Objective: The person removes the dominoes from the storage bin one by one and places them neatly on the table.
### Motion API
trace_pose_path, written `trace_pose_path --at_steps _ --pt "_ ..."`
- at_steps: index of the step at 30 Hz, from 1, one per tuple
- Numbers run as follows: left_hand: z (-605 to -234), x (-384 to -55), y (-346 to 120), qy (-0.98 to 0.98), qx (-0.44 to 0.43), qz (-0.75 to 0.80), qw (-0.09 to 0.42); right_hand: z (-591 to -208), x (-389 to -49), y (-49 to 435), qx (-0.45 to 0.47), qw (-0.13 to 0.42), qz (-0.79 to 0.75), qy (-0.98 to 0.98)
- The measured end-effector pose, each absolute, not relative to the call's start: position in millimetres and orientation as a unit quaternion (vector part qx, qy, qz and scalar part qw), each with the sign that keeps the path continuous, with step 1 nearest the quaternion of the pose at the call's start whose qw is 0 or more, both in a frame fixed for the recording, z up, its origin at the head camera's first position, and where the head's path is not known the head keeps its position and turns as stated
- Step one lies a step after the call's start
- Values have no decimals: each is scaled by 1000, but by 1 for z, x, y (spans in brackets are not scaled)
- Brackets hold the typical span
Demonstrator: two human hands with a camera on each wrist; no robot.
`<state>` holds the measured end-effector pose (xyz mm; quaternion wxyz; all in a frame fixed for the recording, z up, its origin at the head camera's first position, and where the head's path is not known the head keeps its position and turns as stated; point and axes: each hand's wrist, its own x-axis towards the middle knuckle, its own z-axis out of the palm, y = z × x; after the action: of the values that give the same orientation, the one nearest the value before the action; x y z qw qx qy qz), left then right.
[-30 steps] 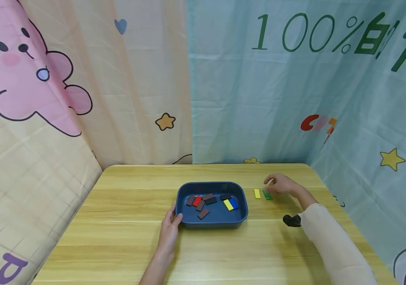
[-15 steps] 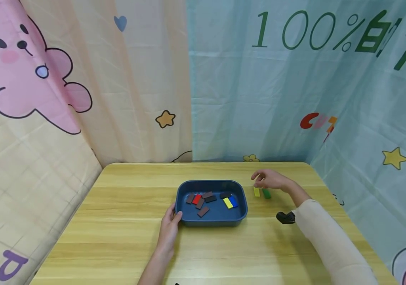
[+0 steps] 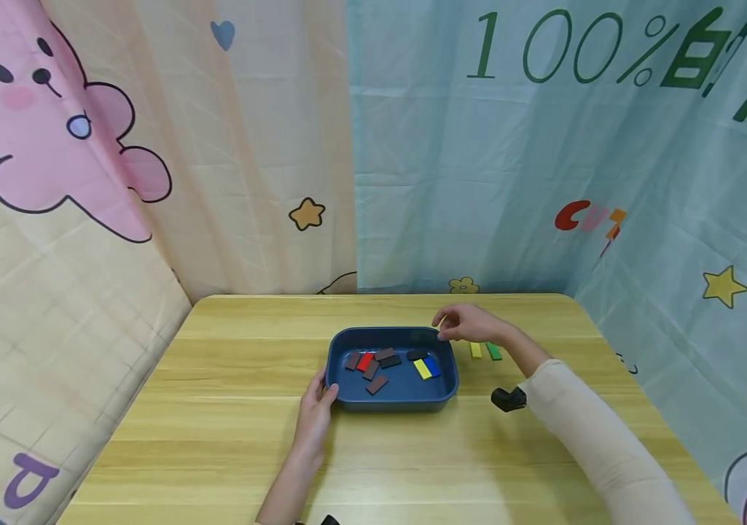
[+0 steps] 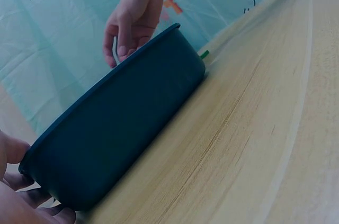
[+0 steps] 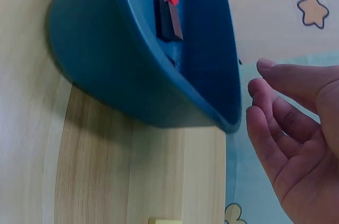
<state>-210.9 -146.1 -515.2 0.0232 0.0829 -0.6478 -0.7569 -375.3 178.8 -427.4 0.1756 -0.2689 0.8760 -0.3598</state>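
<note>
My left hand (image 3: 313,415) grips the left end of a dark blue plastic tub (image 3: 393,405); its thumb lies at the rim and the fingers go round the outer wall (image 4: 116,113). Inside lie several flat domino-like blocks: brown (image 3: 377,385), black (image 3: 417,354), one red (image 3: 364,362), one yellow (image 3: 422,370) and one blue (image 3: 432,366). Over the tub's far right corner hovers my right hand (image 3: 471,322), fingers loosely bent. In the right wrist view, nothing shows between that hand's thumb and fingers (image 5: 259,123).
Just right of the tub, a yellow block (image 3: 475,351) and a green block (image 3: 494,351) lie on the wooden table (image 3: 216,437), partly behind the right hand. A black device (image 3: 508,399) sits at the right cuff. Printed curtains (image 3: 412,160) hang round the table.
My right hand has moved left, from beside the green block, over the yellow one, to the tub's far right corner. The left hand stays on the tub; the blocks lie as before.
</note>
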Motion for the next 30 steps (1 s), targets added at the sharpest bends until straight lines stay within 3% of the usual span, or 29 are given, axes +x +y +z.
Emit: trace_pose_path --at_steps 19,30 --pt "-514 -210 -144 -646 74 -759 31 -443 -375 113 -355 229 -305 854" --pt "-515 -211 -145 -650 80 -755 30 -467 -369 80 -421 215 -259 842"
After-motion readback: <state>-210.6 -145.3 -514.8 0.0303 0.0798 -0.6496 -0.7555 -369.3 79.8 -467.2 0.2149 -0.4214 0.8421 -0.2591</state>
